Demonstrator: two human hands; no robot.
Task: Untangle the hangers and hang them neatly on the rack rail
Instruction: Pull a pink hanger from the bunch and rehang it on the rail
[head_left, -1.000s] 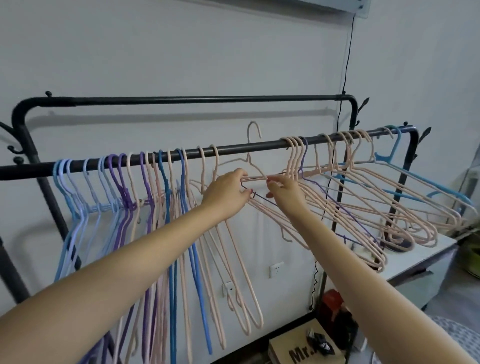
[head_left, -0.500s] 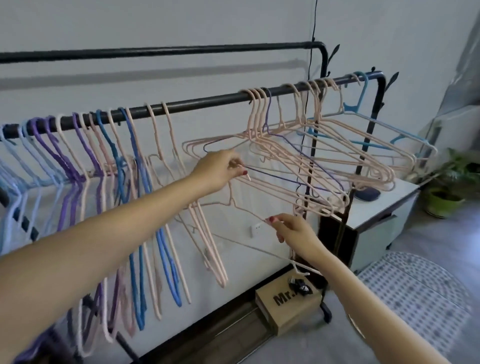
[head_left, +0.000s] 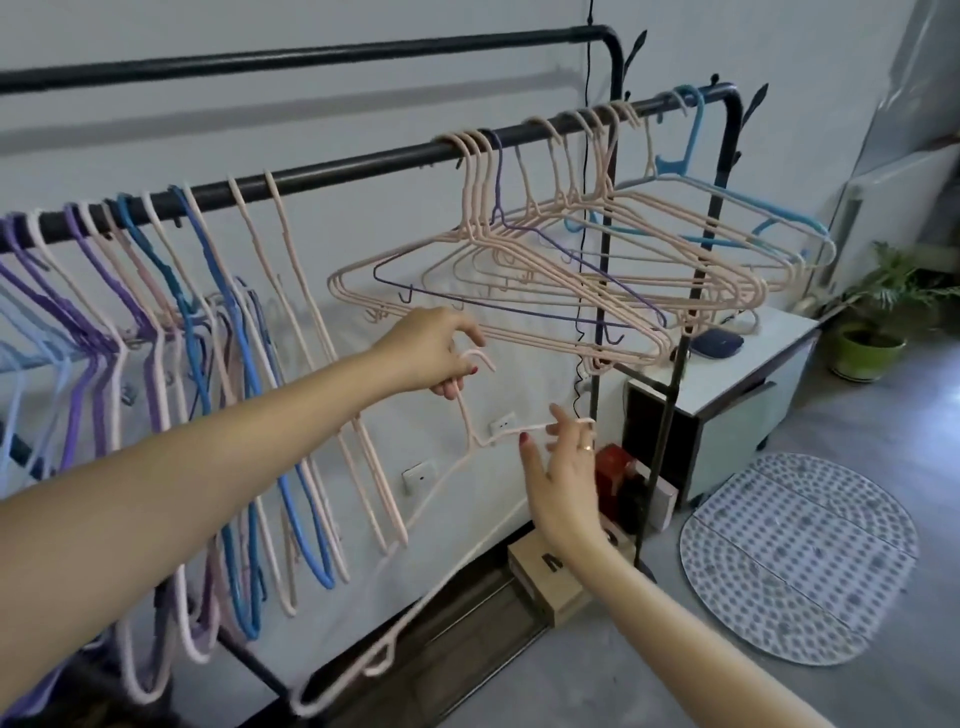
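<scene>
1. pink hanger (head_left: 470, 415) is off the rail and low in front of the rack, hook end up and its body slanting down to the left toward the floor.
2. left hand (head_left: 434, 353) pinches it just under the hook, fingers pressed together around the neck. right hand (head_left: 563, 467) is spread, fingertips touching one shoulder arm of the same hanger without closing on it.
3. just above, the tangled cluster (head_left: 571, 270) still hangs on the front rail (head_left: 363, 169): mostly pink, one purple wire and a few blue ones, skewed sideways and threaded through each other.
4. to the left, the neat row (head_left: 182, 312) of purple, blue and pink hangers hangs straight down, and that part looks done.
5. judging by this, a good share is sorted. what is left is to hook the freed one onto the open stretch of rail between row and cluster, then work through the knot one at a time.
</scene>
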